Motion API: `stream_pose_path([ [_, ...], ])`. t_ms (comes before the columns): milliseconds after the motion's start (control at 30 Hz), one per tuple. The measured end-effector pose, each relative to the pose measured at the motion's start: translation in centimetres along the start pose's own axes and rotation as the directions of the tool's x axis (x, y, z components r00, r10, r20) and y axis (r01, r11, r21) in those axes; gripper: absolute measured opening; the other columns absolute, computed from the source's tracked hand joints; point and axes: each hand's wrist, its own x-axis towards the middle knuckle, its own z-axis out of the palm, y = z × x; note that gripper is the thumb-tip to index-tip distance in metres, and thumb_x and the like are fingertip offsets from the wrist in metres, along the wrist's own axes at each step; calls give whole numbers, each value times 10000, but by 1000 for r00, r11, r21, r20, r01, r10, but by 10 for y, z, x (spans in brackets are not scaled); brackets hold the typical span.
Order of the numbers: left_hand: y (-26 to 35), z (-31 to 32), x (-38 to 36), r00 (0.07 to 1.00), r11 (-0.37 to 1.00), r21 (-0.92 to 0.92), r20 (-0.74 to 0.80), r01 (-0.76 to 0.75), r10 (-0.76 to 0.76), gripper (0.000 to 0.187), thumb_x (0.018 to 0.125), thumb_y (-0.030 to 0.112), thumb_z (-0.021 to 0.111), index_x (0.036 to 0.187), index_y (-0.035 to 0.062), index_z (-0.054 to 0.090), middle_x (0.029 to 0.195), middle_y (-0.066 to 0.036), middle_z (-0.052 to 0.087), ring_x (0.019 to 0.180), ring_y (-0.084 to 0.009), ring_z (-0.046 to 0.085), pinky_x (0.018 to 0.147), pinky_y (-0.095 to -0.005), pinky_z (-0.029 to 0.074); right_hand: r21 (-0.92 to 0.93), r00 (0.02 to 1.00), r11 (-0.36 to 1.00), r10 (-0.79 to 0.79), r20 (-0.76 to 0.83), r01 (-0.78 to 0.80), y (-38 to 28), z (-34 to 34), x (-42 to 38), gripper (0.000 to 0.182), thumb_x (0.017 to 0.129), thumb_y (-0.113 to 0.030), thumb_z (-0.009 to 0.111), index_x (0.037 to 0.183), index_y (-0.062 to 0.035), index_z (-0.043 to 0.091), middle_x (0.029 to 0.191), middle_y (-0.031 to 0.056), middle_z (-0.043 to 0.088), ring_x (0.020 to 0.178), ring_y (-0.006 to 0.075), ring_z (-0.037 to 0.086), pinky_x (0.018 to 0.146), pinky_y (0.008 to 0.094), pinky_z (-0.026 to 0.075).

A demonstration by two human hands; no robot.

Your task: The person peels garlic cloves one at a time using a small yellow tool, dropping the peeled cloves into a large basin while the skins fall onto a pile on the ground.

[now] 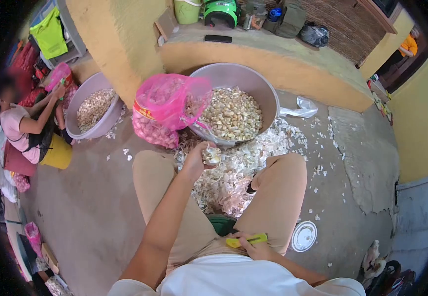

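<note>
My left hand (196,160) is closed round a whitish garlic bulb (211,156), held out over my left knee in front of the tub. Low by my lap, my right hand (254,248) grips a yellow utility knife (233,242); its blade is not visible. Just beyond my left hand stands a large grey tub (273,101) of garlic cloves (233,111). A pink mesh bag (150,130) of garlic leans against the tub's left side. Papery garlic skins (224,185) lie in a heap between my legs.
To the left, a person (26,121) sits beside another tub (113,116) of garlic. A round metal lid (303,236) lies by my right leg. On the ledge are a phone (218,38), a green helmet (222,12) and bags. Another person (409,47) stands at the far-right doorway.
</note>
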Motion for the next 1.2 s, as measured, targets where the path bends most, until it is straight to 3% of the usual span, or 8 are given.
stream_pose_path([
  [167, -5, 4, 1, 988, 950, 297, -89, -95, 127, 223, 849, 321, 466, 868, 107, 527, 864, -8, 526, 816, -145, 512, 650, -322, 448, 666, 910, 703, 405, -88, -249, 3, -5, 35, 373, 919, -296, 274, 931, -39, 545, 818, 45, 548, 674, 98, 477, 518, 208, 363],
  [300, -8, -1, 10, 986, 866, 483, -27, -131, 164, 266, 836, 282, 527, 664, 87, 582, 833, 0, 508, 853, -117, 474, 726, -248, 383, 870, 824, 462, 416, -385, 173, -22, -23, 98, 377, 922, -291, 251, 998, -34, 517, 881, 77, 557, 712, 131, 503, 567, 251, 401],
  [400, -27, -5, 24, 846, 466, 770, 174, -436, 504, 158, 797, 225, 589, 770, 70, 605, 842, -11, 512, 911, -115, 468, 766, -256, 386, 822, 872, 460, 180, -456, 335, -35, -53, 141, 405, 923, -303, 234, 1019, -16, 503, 900, 96, 560, 715, 154, 505, 637, 278, 415],
  [500, -13, 21, 3, 954, 752, 590, 131, -293, 268, 167, 760, 187, 632, 868, 63, 600, 885, -20, 527, 945, -121, 477, 811, -272, 384, 768, 871, 519, 84, -484, 376, -63, -71, 175, 437, 921, -335, 234, 1018, -19, 520, 868, 83, 560, 709, 135, 497, 621, 259, 409],
  [733, -20, 27, 9, 996, 964, 259, 79, -68, 49, 372, 789, 293, 593, 1052, 34, 547, 947, -26, 583, 857, -98, 538, 709, -253, 428, 676, 934, 700, 37, -356, 230, -45, -64, 223, 431, 908, -369, 250, 1019, -67, 536, 839, 55, 577, 695, 114, 524, 587, 229, 416],
  [967, -22, 27, 11, 995, 955, 278, 56, -99, 86, 346, 826, 181, 546, 1152, 84, 486, 1041, -27, 558, 973, -111, 512, 816, -258, 401, 687, 965, 703, 5, -263, 184, -32, -60, 235, 416, 899, -340, 255, 1010, -59, 540, 872, 65, 571, 762, 137, 540, 639, 249, 434],
  [1100, -10, 28, 6, 999, 930, 367, 16, 22, -30, 279, 841, 247, 502, 1074, 94, 527, 950, -24, 577, 809, -109, 573, 593, -265, 485, 774, 949, 587, 32, -314, 237, -34, -62, 237, 353, 880, -284, 330, 959, -28, 559, 809, 36, 550, 704, 128, 521, 619, 243, 428],
  [1200, -13, 15, 14, 987, 957, 286, 141, 38, -81, 311, 790, 322, 566, 1010, 105, 541, 939, -22, 555, 876, -131, 539, 605, -310, 460, 841, 924, 437, 56, -379, 319, -33, -75, 237, 302, 831, -213, 397, 985, 14, 524, 796, 59, 533, 715, 156, 524, 647, 271, 439],
])
